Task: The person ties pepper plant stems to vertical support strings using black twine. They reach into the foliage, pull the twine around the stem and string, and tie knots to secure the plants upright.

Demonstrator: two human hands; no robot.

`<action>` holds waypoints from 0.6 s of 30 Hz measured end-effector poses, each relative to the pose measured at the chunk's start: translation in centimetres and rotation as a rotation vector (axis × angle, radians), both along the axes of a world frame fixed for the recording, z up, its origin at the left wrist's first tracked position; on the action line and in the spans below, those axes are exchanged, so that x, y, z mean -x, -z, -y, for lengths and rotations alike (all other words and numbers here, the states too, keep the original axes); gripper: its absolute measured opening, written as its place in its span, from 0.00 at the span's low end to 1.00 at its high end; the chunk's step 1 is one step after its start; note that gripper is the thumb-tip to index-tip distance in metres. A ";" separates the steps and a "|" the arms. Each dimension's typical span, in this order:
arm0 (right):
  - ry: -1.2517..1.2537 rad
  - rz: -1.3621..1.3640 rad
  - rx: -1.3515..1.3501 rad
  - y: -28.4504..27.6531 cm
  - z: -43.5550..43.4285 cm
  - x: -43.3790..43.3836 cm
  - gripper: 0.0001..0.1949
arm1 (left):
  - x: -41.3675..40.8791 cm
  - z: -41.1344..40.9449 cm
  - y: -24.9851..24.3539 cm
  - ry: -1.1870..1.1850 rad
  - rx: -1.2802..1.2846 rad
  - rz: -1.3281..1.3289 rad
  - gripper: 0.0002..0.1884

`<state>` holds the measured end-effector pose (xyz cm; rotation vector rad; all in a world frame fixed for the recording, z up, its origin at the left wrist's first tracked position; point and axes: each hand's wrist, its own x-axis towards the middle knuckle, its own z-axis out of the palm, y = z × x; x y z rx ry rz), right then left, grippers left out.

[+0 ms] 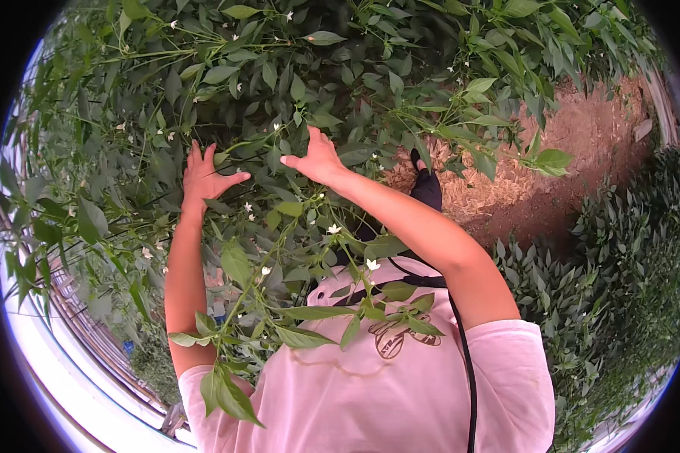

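Observation:
My left hand (205,176) is spread among the leaves of a pepper plant, thumb and fingers apart, with nothing seen in it. To its right, my right hand (316,157) also has its thumb and index finger apart; its other fingers are partly hidden, and no held thing shows. A green stem (241,144) with leaves runs between the two hands. Small white flowers dot the foliage, one of them (276,127) just left of my right fingertips. A leafy branch (235,311) with white blossoms crosses in front of my shirt and lower arms.
Dense pepper foliage (328,39) surrounds both arms. At the right lies a soil path with dry straw (493,187), and my foot (419,161) is at its edge. Another leafy row (623,283) stands beyond. A black cord (469,362) hangs down my shirt.

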<state>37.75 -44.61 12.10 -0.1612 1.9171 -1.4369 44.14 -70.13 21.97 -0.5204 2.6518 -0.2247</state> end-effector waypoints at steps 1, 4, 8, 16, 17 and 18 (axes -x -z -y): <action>-0.038 0.046 -0.021 0.8 1.1 1.2 0.45 | 0.7 -0.9 -0.4 -0.050 -0.036 -0.004 0.65; 0.027 -0.120 0.028 2.2 3.4 0.6 0.31 | 1.5 -2.4 -1.1 -0.104 -0.043 -0.003 0.58; 0.130 -0.057 0.039 1.8 5.5 0.3 0.16 | 1.9 -3.4 -0.7 -0.111 -0.007 0.005 0.53; 0.129 -0.309 -0.203 4.7 8.4 1.8 0.14 | 2.3 -10.0 -3.4 0.162 0.188 -0.036 0.44; 0.045 -0.206 -0.185 5.0 8.1 3.0 0.13 | 2.8 -10.8 -3.5 0.159 0.101 -0.120 0.38; -0.036 -0.097 -0.164 4.2 7.7 4.3 0.13 | 3.1 -11.4 -3.9 0.156 0.015 -0.198 0.33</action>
